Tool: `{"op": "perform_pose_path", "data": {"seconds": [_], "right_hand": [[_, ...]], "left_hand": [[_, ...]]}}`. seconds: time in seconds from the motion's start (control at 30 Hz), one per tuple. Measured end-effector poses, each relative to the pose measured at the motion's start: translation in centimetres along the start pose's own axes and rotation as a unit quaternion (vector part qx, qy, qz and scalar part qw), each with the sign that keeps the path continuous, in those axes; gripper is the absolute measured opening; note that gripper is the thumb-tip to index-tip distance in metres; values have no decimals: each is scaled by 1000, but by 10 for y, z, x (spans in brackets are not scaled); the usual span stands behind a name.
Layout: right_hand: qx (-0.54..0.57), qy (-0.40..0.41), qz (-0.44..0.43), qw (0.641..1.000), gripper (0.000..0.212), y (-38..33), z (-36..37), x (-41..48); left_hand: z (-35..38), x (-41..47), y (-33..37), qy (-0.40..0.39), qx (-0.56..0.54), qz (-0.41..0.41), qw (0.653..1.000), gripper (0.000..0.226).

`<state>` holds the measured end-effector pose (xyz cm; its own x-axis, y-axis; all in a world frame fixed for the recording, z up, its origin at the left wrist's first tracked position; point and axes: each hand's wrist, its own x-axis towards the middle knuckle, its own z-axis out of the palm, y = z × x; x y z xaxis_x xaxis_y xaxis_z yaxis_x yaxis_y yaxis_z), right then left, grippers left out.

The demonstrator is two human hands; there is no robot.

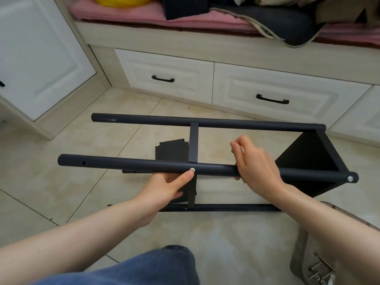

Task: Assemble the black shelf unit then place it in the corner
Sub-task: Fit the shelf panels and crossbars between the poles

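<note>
The black shelf unit [226,123] lies on its side on the tiled floor, three round poles running left to right. A triangular shelf panel [308,155] is fixed at the right end and a second panel [172,150] sits mid-length. My left hand [167,187] is under the near upper pole [123,164], its index fingertip touching a silver screw [192,170] in that pole. My right hand [254,161] grips the same pole further right, thumb and forefinger raised. Another silver screw [350,178] shows at the pole's right end.
White drawers with black handles [272,99] run along the back under a bench with a pink cushion [185,19] and dark clothing. A white cabinet [37,58] stands at left. A translucent bag of metal hardware [320,270] lies at the lower right. My jeans-clad knee [164,268] is below.
</note>
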<state>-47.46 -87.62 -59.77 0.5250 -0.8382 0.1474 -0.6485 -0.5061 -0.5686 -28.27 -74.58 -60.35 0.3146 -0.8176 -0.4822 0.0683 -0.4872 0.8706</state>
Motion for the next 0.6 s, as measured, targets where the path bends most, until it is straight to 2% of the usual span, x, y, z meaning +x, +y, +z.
{"op": "perform_pose_path", "data": {"seconds": [0.1,0.2,0.27,0.33,0.4,0.43,0.47,0.5,0.53,0.57,0.6], "right_hand": [[-9,1,-12,1000,34,3,0,-3],[-19,7,-22,1000,33,6,-1,-8],[-23,6,-22,999,33,8,-2,-13],[-26,-4,-14,1000,31,9,-2,-18],[-23,-7,-12,1000,30,8,-2,-23],[-22,-6,-14,1000,31,7,-2,-27],[-21,-6,-15,1000,32,6,-1,-31],[-19,-8,-16,1000,33,5,0,-34],[-15,-11,-15,1000,34,4,1,-38],[-12,-13,-15,1000,36,4,1,-41],[-10,-12,-13,1000,37,4,2,-44]], "left_hand": [[-4,-1,10,-59,125,-68,988,47],[-4,-5,22,-101,237,-128,958,53],[-2,-10,31,-108,262,-141,949,61],[0,-16,36,-112,317,-112,935,61],[0,-23,38,-69,446,22,892,52],[-2,-23,38,-16,526,143,838,50],[-5,-21,38,44,584,282,760,49],[-9,-18,37,80,600,405,685,46],[-12,-17,35,87,591,488,637,40],[-14,-15,32,64,578,525,622,36],[-16,-11,27,29,571,528,628,36]]}}
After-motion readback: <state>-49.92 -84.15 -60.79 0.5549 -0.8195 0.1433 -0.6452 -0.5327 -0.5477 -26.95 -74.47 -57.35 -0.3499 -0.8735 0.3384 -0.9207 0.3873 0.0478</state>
